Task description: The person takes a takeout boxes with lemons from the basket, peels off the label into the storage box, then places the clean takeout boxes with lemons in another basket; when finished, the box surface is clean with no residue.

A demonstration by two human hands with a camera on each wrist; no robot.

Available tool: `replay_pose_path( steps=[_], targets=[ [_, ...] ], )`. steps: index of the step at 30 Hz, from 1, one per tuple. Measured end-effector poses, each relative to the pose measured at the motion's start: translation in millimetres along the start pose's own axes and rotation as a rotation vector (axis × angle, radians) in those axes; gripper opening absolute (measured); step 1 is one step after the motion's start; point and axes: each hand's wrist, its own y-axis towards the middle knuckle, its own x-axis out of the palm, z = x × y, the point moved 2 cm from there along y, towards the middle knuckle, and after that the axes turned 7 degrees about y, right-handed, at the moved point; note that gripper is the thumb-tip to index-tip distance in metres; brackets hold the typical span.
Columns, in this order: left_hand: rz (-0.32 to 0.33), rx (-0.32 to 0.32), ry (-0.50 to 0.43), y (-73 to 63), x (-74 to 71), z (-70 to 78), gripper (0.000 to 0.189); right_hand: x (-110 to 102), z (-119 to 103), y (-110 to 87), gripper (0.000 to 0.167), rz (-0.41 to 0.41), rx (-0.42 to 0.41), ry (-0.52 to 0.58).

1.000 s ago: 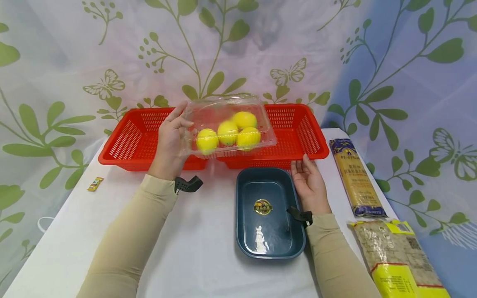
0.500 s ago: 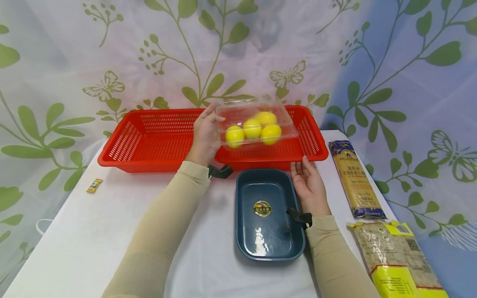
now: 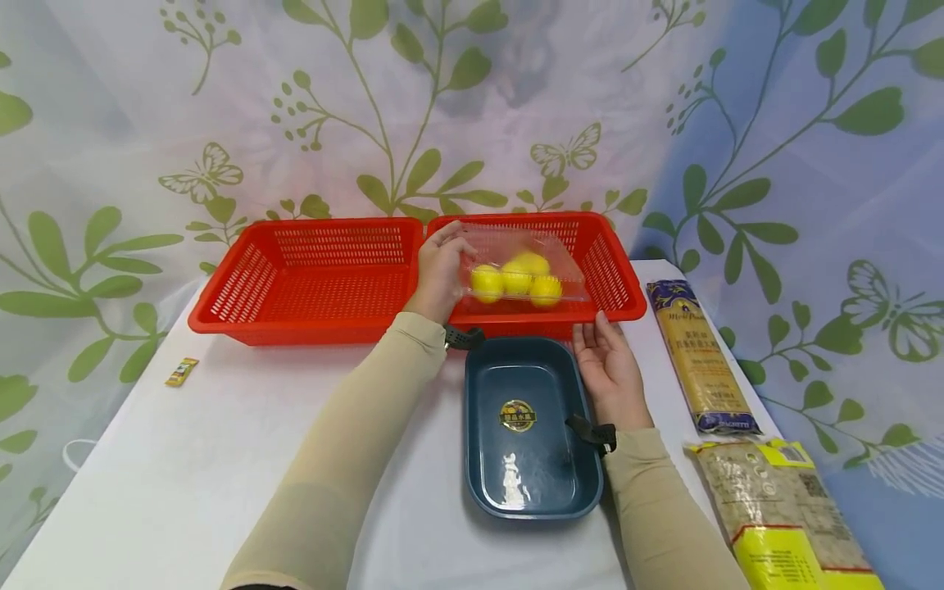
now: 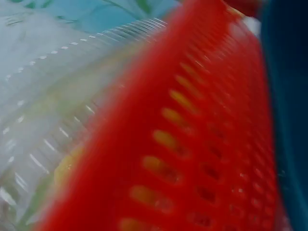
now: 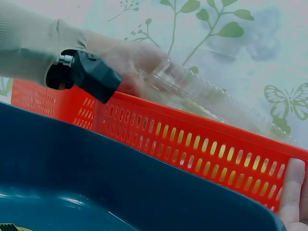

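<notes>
My left hand (image 3: 441, 270) grips the left end of a clear plastic clamshell box (image 3: 571, 283) with several round yellow fruits (image 3: 546, 291) inside. The box is low within the right red basket (image 3: 627, 303), slightly tilted; whether it touches the basket floor cannot be made out. In the right wrist view, the basket's slotted front wall (image 5: 192, 139) partly hides the box (image 5: 192, 103). My right hand (image 3: 610, 369) rests palm up beside the blue tray (image 3: 534, 459), its fingers (image 5: 292, 187) straight against the basket's front wall.
A second red basket (image 3: 324, 295) stands to the left of the first. Near the table's left edge lies a small yellow packet (image 3: 181, 372). A spaghetti pack (image 3: 701, 360) and a larger bag (image 3: 782, 500) lie along the right edge. A patterned cloth (image 3: 472, 98) hangs behind.
My left hand has carried the clear box rightward from between the two baskets, then lowered it into the right one. The right hand has stayed at the basket's front wall.
</notes>
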Motion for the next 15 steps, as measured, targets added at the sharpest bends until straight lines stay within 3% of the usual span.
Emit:
replay_pose_path(
  steps=[5, 12, 15],
  targets=[
    [-0.061, -0.056, 0.123, 0.8, 8.1, -5.2, 0.061, 4, -2, 1.3, 0.072, -0.032, -0.013, -0.023],
    [-0.305, -0.121, 0.427, -4.2, 18.7, -13.9, 0.081, 1, -1, 1.2, 0.065, -0.015, 0.005, -0.022],
    [-0.294, -0.137, 0.550, -6.3, 16.6, -17.0, 0.083, -1, -1, 0.7, 0.065, -0.011, -0.002, -0.021]
  ],
)
